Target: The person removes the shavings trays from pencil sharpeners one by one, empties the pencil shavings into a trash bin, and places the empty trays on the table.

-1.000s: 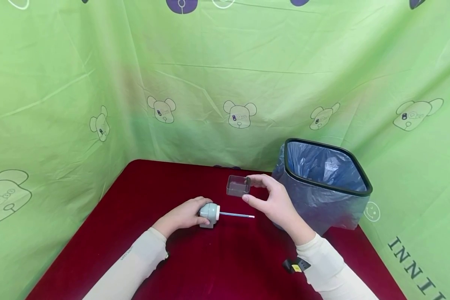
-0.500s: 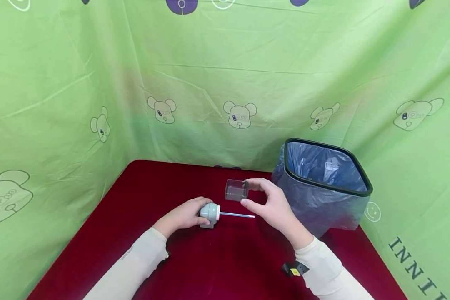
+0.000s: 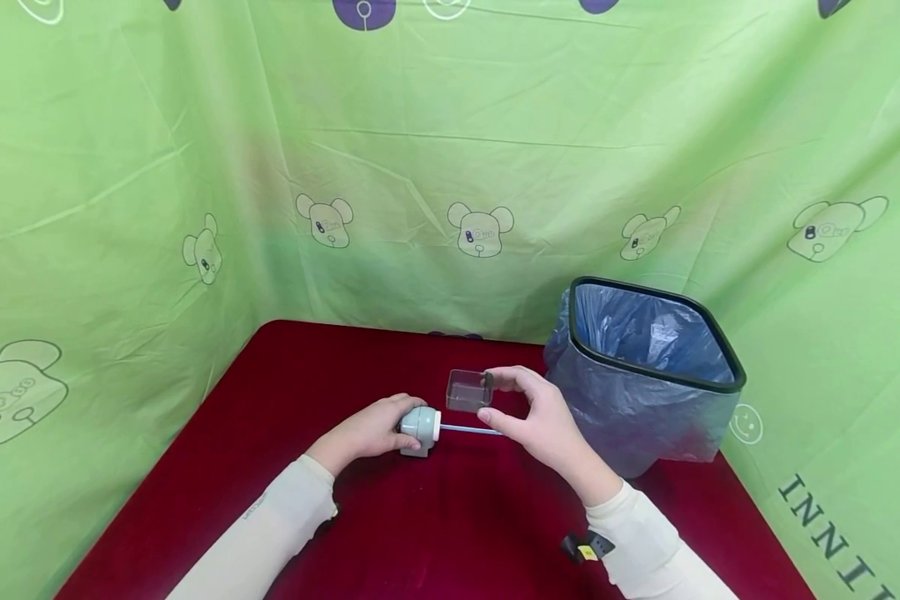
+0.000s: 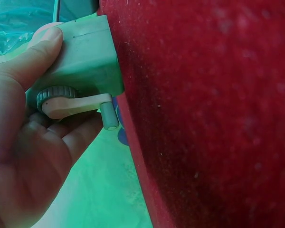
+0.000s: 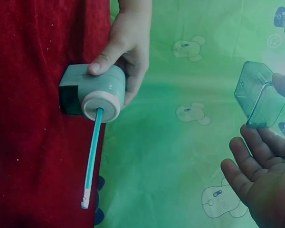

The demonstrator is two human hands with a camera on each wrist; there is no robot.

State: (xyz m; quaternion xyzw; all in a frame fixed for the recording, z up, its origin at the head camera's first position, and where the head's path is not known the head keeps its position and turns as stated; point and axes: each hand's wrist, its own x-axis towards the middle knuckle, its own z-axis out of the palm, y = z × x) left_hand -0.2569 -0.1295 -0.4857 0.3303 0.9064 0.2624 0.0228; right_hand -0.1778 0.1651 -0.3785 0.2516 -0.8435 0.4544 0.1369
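My left hand (image 3: 367,429) grips a pale green pencil sharpener (image 3: 417,425) on the red-covered table. A white hand crank (image 4: 69,105) shows on it in the left wrist view. From its white front a blue pencil (image 3: 461,429) sticks out to the right, eraser end outward. In the right wrist view, a dark slot (image 5: 70,99) gapes low in the sharpener's body. My right hand (image 3: 547,425) pinches a clear, smoky plastic shavings drawer (image 3: 468,392) between thumb and fingers, held in the air apart from the sharpener. No shavings are discernible in it.
A black-rimmed bin (image 3: 671,412) lined with a translucent blue bag stands at the table's back right. Green printed cloth (image 3: 390,283) hangs around the back and sides of the red table (image 3: 450,525).
My right hand has come down and slightly left with the drawer, and its thumb now covers the pencil's eraser end in the head view. The left hand and sharpener have stayed still.
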